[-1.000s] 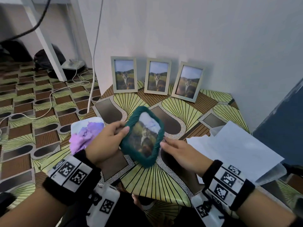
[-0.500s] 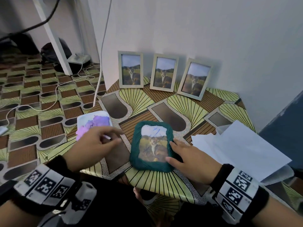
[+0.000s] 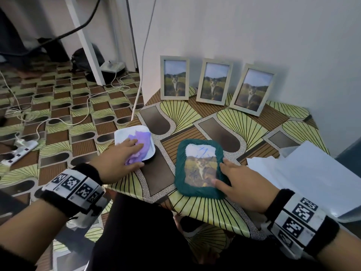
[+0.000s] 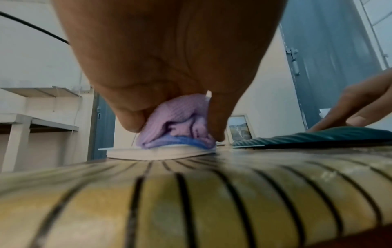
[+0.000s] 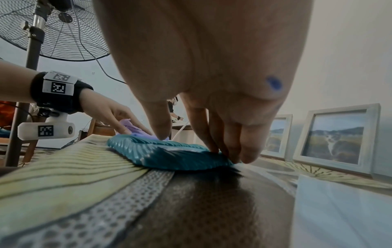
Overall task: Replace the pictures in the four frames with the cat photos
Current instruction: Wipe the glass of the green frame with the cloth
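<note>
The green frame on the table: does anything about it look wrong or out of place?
Yes. In the green frame the cat photo sits low, leaving a white strip with blue scribbles above it. The frame lies flat, while the three grey frames stand against the wall with their photos filling them. The right hand rests on its edge.

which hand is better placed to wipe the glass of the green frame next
Left. The left hand already pinches the purple cloth on the white plate, right beside the green frame. The right hand rests on the frame's right edge, steadying it flat on the table.
</note>
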### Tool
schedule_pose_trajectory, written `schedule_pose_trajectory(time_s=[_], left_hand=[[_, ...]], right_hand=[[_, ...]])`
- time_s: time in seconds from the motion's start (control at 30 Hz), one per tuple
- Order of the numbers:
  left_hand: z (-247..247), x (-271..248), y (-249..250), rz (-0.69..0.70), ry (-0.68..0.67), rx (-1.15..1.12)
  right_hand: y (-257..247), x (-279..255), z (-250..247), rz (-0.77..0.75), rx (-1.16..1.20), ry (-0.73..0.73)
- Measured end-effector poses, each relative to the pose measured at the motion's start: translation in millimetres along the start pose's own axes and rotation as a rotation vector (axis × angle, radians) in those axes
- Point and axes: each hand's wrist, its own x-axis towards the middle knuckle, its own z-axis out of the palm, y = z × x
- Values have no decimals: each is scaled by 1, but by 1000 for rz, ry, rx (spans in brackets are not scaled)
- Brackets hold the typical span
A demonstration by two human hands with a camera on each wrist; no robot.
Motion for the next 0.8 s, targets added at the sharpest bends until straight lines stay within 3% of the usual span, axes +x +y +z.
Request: schedule_pose_trajectory(time_s=[0.1,0.3,0.5,0.67,0.8], left_hand=[[4,3,0,-6,14,-68],[3,-1,7,-36,230,-142],[-13,1,61,137,363,-278],[0,14,125,292,226,-291],[23,25,155,294,-100,104]], right_hand=[[2,0,1,-9,1,-6],[4,0,1,-18,13,-7],[8,2,-2,-25,88,19],[18,1,-6,-36,219,36],[24,1,-8,-76,359,54]])
